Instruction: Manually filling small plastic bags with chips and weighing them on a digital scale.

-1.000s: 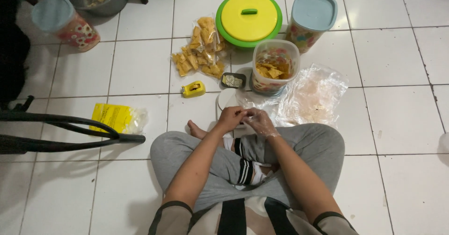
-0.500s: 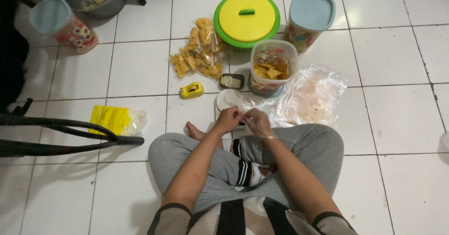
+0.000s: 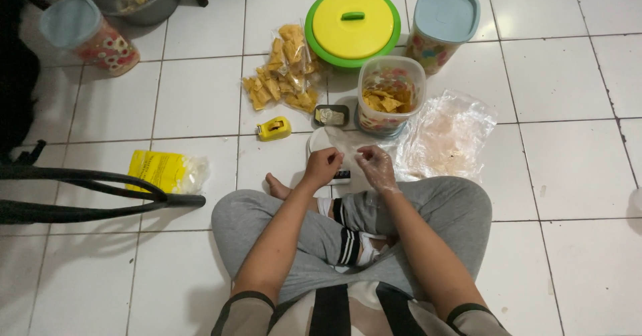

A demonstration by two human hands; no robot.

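I sit cross-legged on white floor tiles. My left hand [image 3: 322, 166] and my right hand [image 3: 376, 167], which wears a thin clear glove, are held close together just past my knees. Each pinches an edge of a small clear plastic bag [image 3: 349, 150] that is hard to make out. Under the bag lies a small white scale [image 3: 321, 139]. Just beyond stands an open clear tub of yellow chips [image 3: 390, 96].
A heap of clear plastic bags [image 3: 447, 137] lies to the right. Filled chip bags [image 3: 283, 75], a yellow tape dispenser [image 3: 274, 129], a small dark tray [image 3: 331, 115], a yellow-lidded green bowl [image 3: 352, 25] and a blue-lidded jar [image 3: 443, 28] lie ahead. A yellow packet [image 3: 162, 170] and black chair legs [image 3: 100, 190] are at left.
My hands have drawn apart a little and shifted slightly forward over the scale, stretching the clear bag between them. Everything on the floor stays put.
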